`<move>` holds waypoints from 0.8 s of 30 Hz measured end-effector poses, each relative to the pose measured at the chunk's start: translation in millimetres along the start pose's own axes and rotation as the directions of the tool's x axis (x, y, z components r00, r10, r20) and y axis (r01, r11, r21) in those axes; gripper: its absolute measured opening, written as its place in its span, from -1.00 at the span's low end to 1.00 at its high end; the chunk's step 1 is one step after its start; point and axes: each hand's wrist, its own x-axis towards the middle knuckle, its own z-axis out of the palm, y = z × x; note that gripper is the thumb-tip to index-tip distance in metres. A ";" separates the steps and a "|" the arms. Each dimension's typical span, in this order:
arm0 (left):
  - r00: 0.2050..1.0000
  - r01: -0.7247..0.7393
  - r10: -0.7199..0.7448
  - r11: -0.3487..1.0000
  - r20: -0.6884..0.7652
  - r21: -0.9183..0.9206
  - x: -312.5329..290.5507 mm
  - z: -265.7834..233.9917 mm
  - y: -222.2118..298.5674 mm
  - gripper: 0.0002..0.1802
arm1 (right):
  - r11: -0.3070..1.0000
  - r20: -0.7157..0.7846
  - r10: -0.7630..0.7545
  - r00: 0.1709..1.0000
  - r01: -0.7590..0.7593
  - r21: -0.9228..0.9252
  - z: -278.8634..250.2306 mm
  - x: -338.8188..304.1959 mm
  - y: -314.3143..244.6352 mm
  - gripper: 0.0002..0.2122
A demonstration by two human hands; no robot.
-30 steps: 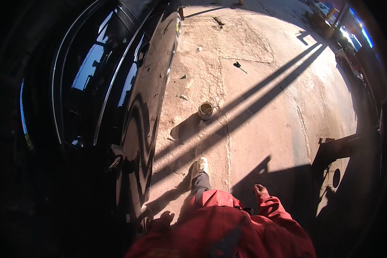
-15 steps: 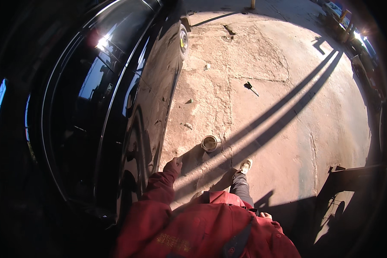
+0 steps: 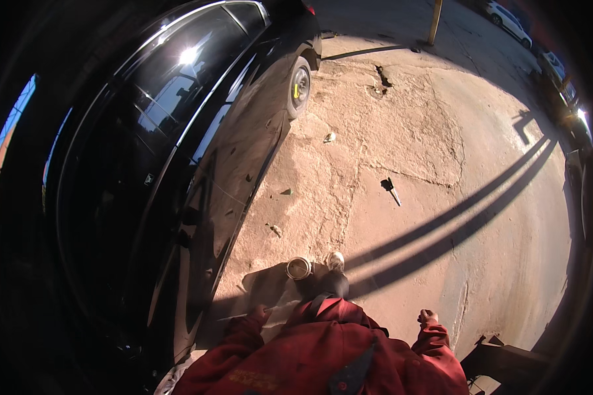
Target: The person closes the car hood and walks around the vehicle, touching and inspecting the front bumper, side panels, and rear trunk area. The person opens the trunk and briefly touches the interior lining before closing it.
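Observation:
My left hand (image 3: 260, 313) hangs low in the shade beside the dark car (image 3: 204, 158), its fingers curled closed, and I see nothing in them. Out to the other side, my right hand (image 3: 428, 317) is in sunlight, loosely closed, with no object showing in it. A round, open-topped can (image 3: 299, 268) stands on the ground ahead of me, nearest to my left hand but apart from it. One of my shoes (image 3: 335, 261) is just right of the can. Neither hand touches anything visible.
Farther ahead lies a dark-headed tool with a pale handle (image 3: 393, 192). Stone pieces (image 3: 329, 137) lie on the cracked concrete (image 3: 415, 145). The car's rear wheel (image 3: 299, 87) and a yellowish post (image 3: 435, 23) are beyond. A dark metal structure (image 3: 507, 359) stands at lower right.
The view has moved forward, so the can, tool and car wheel appear lower and nearer. My left arm has swung back, my right hand has swung out into sight, and my shoe has shifted.

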 end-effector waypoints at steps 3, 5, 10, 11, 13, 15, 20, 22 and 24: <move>0.978 0.134 -0.108 0.980 -0.176 0.144 39.4 7.3 1.2 -0.35 | 0.977 -0.013 -0.174 0.985 0.174 0.125 4.0 33.0 -80.7 -0.73; 0.961 0.208 -0.167 0.961 -0.221 0.179 88.1 10.3 4.8 -0.40 | 0.981 0.028 -0.140 0.990 0.134 0.139 18.5 45.8 -128.8 -0.73; 0.985 0.174 -0.169 0.934 -0.041 0.311 246.3 -19.1 97.4 -0.51 | 1.000 0.144 0.012 0.990 -0.013 0.005 34.1 67.5 -210.7 -0.67; 0.985 0.130 -0.108 0.976 -0.133 0.173 265.1 -24.2 134.1 -0.48 | 1.000 0.142 0.012 0.990 -0.010 -0.019 31.7 75.3 -225.4 -0.69; 0.965 0.050 -0.030 0.996 -0.261 0.071 301.3 -64.0 214.8 -0.45 | 0.998 0.188 0.052 0.981 -0.056 0.015 27.6 97.9 -254.2 -0.75; 0.941 -0.061 0.063 0.998 -0.332 0.016 323.8 -105.3 287.8 -0.47 | 0.998 0.209 0.060 0.976 -0.059 -0.014 21.9 130.8 -273.9 -0.78; 0.769 -0.257 0.224 0.966 -0.598 0.031 347.6 -194.7 355.9 -0.47 | 0.940 0.359 0.031 0.933 0.095 -0.328 27.9 281.1 -321.2 -0.77; 0.741 -0.104 0.076 0.995 -0.667 -0.003 350.0 -211.6 341.5 -0.44 | 0.864 0.434 0.024 0.900 0.199 -0.462 40.7 340.5 -356.8 -0.73; 0.682 0.059 -0.080 0.997 -0.727 -0.054 344.7 -217.1 320.6 -0.37 | 0.863 0.540 0.000 0.842 0.272 -0.425 65.5 405.6 -453.1 -0.69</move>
